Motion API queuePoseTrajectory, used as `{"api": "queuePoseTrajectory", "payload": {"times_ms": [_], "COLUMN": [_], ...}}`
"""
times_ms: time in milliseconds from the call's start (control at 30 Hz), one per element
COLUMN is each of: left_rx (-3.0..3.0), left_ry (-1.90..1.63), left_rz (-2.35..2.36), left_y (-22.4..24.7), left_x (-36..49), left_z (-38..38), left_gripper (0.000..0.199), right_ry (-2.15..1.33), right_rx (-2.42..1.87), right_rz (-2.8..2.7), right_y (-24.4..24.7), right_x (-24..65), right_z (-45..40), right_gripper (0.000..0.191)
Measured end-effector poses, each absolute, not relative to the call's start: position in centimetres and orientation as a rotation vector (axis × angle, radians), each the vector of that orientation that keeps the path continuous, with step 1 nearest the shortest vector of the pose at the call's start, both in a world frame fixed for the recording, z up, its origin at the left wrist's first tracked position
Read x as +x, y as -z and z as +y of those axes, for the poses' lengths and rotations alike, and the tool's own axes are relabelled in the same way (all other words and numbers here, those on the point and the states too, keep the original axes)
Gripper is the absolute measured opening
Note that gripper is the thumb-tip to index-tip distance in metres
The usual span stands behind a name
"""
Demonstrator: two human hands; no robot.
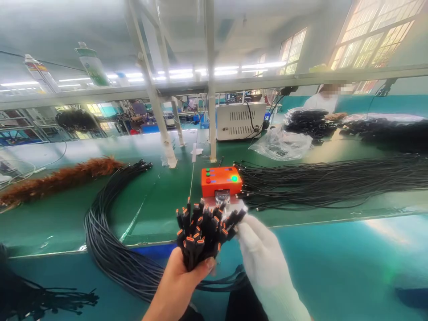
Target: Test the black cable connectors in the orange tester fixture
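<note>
My bare left hand [187, 276] is wrapped round a thick bunch of black USB cables [197, 238], their small plugs with orange insides fanned upward. From this fist the cables loop left and up over the table edge. My right hand [261, 249], in a white glove, is closed at the right side of the bunch, its fingertips pinching one black cable plug [241, 215]. Just beyond the plugs sits an orange tester box [220, 180] with green and red buttons and a glowing green light. A socket fixture [222, 197] sticks out from its front.
Long black cables [334, 180] lie across the green table [160, 196] to the right. A brown feathery duster [60, 178] lies left. Behind stand metal rack posts [211, 89], a pale vented case [239, 122] and a plastic bag [284, 145]. Another person [323, 100] is at back right.
</note>
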State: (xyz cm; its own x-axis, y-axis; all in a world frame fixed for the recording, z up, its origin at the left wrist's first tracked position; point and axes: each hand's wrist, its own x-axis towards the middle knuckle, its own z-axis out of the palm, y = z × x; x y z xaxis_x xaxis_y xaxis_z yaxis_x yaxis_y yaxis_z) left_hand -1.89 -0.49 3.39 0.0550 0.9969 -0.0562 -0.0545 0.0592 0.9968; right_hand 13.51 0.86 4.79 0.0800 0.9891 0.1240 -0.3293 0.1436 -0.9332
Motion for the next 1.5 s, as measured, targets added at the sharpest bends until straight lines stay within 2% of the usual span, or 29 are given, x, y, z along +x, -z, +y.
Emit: {"api": "queuePoseTrajectory", "payload": {"times_ms": [100,267,400,533,1200,1400,1500], "left_rx": [1.232,1.288,1.189,1.265,1.219,1.010,1.028], "left_ry": [-1.135,-1.195,-1.380,-1.327,-1.233,-1.216,-1.319], "left_rz": [1.126,1.185,1.316,1.375,1.276,1.261,1.193], "left_y": [-3.1,-4.2,-5.4,-5.5,-4.3,-4.6,-5.5], "left_x": [-2.0,-1.7,-1.8,-2.5,-3.3,-3.2,-2.4], "left_z": [-0.6,-1.1,-1.6,-1.7,-1.2,-0.9,-0.8], "left_gripper": [0.013,0.016,0.012,0.015,0.011,0.018,0.018], "right_ry": [-1.221,-1.162,-1.448,-1.527,-1.528,-1.554,-1.512], "right_rx": [-0.896,-1.217,-1.282,-1.205,-1.115,-1.210,-1.459], "right_rz": [-0.794,-0.902,-0.902,-0.830,-0.712,-0.751,-1.046], "right_y": [-4.6,-3.1,-0.1,2.0,3.1,3.4,3.3], "right_x": [13.1,14.1,14.1,13.6,13.3,13.2,14.3], "right_z": [0.9,1.1,2.1,3.3,5.0,5.5,5.0], "right_gripper": [0.019,0.031,0.027,0.024,0.020,0.022,0.021]}}
